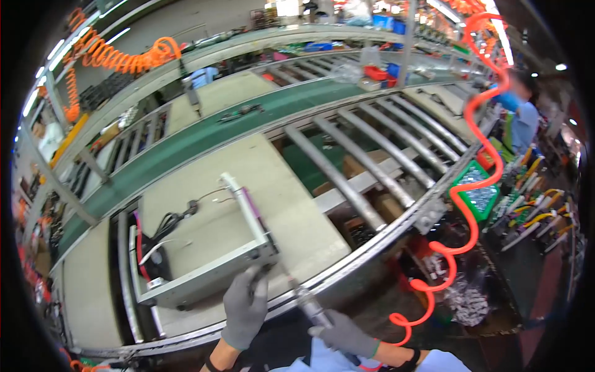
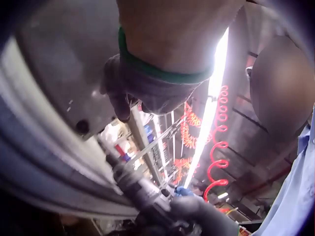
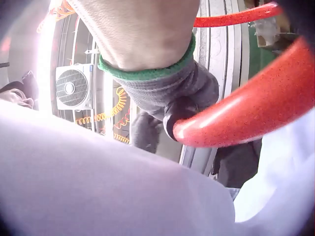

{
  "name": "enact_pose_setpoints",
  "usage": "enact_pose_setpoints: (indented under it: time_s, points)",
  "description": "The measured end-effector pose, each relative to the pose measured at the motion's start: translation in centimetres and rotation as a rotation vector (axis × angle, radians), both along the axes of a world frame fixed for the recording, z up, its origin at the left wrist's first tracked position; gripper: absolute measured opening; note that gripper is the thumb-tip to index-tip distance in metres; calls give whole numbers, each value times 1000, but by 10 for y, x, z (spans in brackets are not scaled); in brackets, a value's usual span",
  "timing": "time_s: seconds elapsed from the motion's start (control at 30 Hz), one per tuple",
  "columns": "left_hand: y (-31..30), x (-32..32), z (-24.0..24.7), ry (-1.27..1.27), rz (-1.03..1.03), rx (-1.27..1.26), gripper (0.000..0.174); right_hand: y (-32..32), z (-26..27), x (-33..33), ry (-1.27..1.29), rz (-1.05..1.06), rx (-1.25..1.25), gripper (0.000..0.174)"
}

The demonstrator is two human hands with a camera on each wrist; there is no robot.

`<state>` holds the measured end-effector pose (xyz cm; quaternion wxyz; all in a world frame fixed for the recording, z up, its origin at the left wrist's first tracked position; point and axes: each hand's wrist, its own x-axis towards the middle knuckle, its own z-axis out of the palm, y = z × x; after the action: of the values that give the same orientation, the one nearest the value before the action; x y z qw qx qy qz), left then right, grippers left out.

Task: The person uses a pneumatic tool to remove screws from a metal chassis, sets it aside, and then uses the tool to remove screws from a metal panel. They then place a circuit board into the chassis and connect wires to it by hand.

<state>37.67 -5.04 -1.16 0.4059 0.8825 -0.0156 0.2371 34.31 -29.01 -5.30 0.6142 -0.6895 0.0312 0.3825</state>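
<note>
A grey sheet-metal frame (image 1: 204, 273) with cables inside lies on a pale board on the roller line. My left hand (image 1: 246, 310), in a grey glove, is at the frame's near right corner, fingertips right at its front wall; the left wrist view shows those fingers bent beside the metal panel (image 2: 59, 83). I cannot tell whether they grip anything. My gloved right hand (image 1: 347, 335) grips an air screwdriver (image 1: 312, 305), its bit pointing at the frame's corner. In the right wrist view a red air hose (image 3: 246, 108) runs from the tool's rear end.
Bare metal rollers (image 1: 347, 180) continue to the right of the board. The coiled red hose (image 1: 455, 260) hangs at the right, near a green bin (image 1: 477, 189) of small parts. A green belt (image 1: 279, 102) runs behind. Another person (image 1: 524, 118) is at the far right.
</note>
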Motion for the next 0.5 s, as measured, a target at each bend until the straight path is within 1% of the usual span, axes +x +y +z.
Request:
enact_pose_setpoints:
  time_s: [0.07,0.1,0.17,0.27,0.3,0.4,0.47,0.5]
  points:
    - [16,14,37,-308,61,286,24,-1,0,8,62,27,29,42]
    - [22,25,54,-330,86,381,21,2,21,14,78,44,-12,39]
    - [30,41,76,-377,113,555,18,5,21,19,85,71,-37,35]
    - [41,59,48,-54,24,503,21,10,20,23,77,66,-7,38]
    - [40,62,42,72,73,665,33,10,20,23,82,56,11,39]
    - [38,65,37,-5,75,659,39,9,13,24,103,52,40,40]
    - [40,64,34,-70,65,760,42,10,8,23,84,35,59,39]
    - [38,63,36,-90,58,749,40,11,-2,19,91,14,116,38]
